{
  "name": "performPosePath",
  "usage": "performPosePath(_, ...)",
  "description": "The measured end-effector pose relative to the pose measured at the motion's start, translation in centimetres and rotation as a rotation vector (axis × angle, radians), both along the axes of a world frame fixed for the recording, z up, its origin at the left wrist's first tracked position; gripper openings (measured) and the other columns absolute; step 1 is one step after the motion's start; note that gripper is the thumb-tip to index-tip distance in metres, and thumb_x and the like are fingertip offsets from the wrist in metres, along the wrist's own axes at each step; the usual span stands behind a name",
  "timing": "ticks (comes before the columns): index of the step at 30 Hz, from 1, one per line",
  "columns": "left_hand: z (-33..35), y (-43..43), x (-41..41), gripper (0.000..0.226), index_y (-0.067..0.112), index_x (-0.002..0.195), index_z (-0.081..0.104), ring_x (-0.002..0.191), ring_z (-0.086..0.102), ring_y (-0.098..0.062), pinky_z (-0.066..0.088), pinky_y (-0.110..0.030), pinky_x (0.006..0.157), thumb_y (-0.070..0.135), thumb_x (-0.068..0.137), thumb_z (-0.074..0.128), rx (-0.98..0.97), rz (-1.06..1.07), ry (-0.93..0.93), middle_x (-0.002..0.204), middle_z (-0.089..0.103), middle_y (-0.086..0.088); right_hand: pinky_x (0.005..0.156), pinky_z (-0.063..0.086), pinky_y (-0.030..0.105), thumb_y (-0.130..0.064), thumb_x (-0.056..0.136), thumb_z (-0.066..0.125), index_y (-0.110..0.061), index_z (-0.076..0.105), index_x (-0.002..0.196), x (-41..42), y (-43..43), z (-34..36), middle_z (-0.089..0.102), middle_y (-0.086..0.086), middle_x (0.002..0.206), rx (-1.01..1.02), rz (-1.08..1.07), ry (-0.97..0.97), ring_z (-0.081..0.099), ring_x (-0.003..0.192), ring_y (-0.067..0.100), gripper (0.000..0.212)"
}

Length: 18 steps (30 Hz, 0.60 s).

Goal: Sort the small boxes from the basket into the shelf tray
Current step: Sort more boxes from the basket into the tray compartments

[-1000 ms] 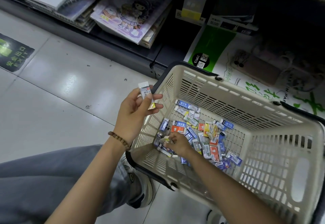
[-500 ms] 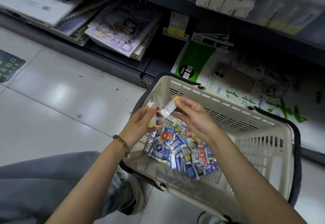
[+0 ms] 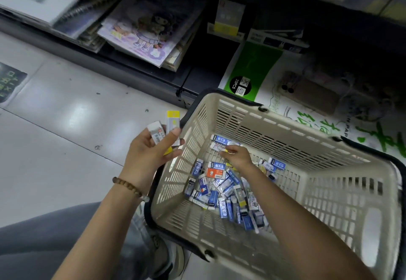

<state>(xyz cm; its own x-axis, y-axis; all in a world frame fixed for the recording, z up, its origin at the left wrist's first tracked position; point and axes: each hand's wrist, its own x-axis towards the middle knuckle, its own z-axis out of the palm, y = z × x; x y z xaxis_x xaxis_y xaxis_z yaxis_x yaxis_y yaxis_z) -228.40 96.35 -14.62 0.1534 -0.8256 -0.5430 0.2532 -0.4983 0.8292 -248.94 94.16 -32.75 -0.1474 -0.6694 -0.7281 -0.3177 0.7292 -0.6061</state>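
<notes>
A beige plastic basket (image 3: 342, 194) stands on the floor, with several small boxes (image 3: 222, 189) in blue, white and orange heaped on its bottom. My left hand (image 3: 151, 154) is just outside the basket's left wall and grips two small boxes, one white (image 3: 156, 132) and one white with a yellow end (image 3: 173, 119). My right hand (image 3: 238, 157) reaches down inside the basket, its fingers curled on a small box with a yellow end (image 3: 224, 150) near the far wall. The shelf tray is not in view.
A dark low shelf (image 3: 136, 68) runs behind the basket, holding notebooks and a purple cartoon book (image 3: 149, 31). A green and white paper pack (image 3: 252, 70) lies at the right. Grey floor tiles (image 3: 66, 136) spread to the left. My knee and shoe (image 3: 158, 251) are beside the basket.
My right hand passed a box to the left hand, then went back down into the basket. The left hand now holds two boxes. The view swung slightly.
</notes>
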Motion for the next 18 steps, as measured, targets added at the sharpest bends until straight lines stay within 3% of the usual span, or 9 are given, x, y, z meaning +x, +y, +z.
performPosePath(2,-0.4,-0.1,0.2,0.033,0.011,0.091,0.065,0.08,0.071,-0.015,0.054,-0.018,0.062,0.028,0.064,0.071,0.008,0.026,0.008,0.086,0.074,-0.002,0.095,0.047,0.037,-0.025,0.08,0.075,-0.008,0.062,0.12,0.7,-0.1,-1.1,0.055,0.009,0.128,-0.046,0.072,0.138,0.057,0.111,0.023,0.046)
performPosePath(5,-0.8,-0.5,0.4,0.038,0.008,0.094,0.066,0.081,0.07,-0.015,0.054,-0.018,0.063,0.031,0.064,0.07,0.023,0.039,0.014,0.085,0.073,-0.002,0.074,0.043,0.027,-0.032,0.079,0.074,-0.02,0.066,0.113,1.5,0.0,-1.7,0.05,0.001,0.124,-0.087,0.14,0.342,0.059,0.099,0.021,0.037)
performPosePath(9,-1.2,-0.7,0.2,0.034,0.01,0.093,0.065,0.082,0.069,-0.013,0.054,-0.018,0.065,0.029,0.065,0.069,0.039,0.061,0.069,0.091,0.073,0.0,0.07,0.039,0.026,-0.029,0.079,0.075,-0.019,0.068,0.1,1.7,-0.1,-2.0,0.053,-0.001,0.117,-0.103,0.097,0.402,0.06,0.098,0.02,0.024)
performPosePath(13,-0.8,-0.8,-0.3,0.034,0.012,0.095,0.068,0.079,0.069,-0.008,0.055,-0.018,0.064,0.026,0.064,0.07,0.047,0.033,0.12,0.091,0.074,0.004,0.073,0.042,0.026,-0.02,0.078,0.075,-0.014,0.065,0.09,1.5,0.3,-1.7,0.06,-0.002,0.1,-0.133,0.012,0.322,0.059,0.09,0.018,0.018)
performPosePath(16,-0.1,-0.8,-1.0,0.047,0.013,0.098,0.069,0.076,0.068,-0.005,0.055,-0.019,0.063,0.028,0.054,0.075,0.072,0.009,0.187,0.091,0.073,0.005,0.073,0.049,0.03,-0.007,0.08,0.073,-0.003,0.06,0.094,1.2,0.5,0.5,0.062,0.011,0.091,-0.145,-0.166,0.056,0.06,0.085,0.024,0.02)
performPosePath(18,0.5,-0.6,-1.8,0.037,0.015,0.094,0.071,0.075,0.068,-0.004,0.055,-0.018,0.06,0.027,0.059,0.074,0.095,-0.015,0.218,0.09,0.073,0.005,0.067,0.052,0.021,-0.006,0.081,0.071,-0.006,0.057,0.098,0.5,0.6,3.5,0.06,0.011,0.095,-0.165,-0.205,-0.092,0.059,0.085,0.023,0.022)
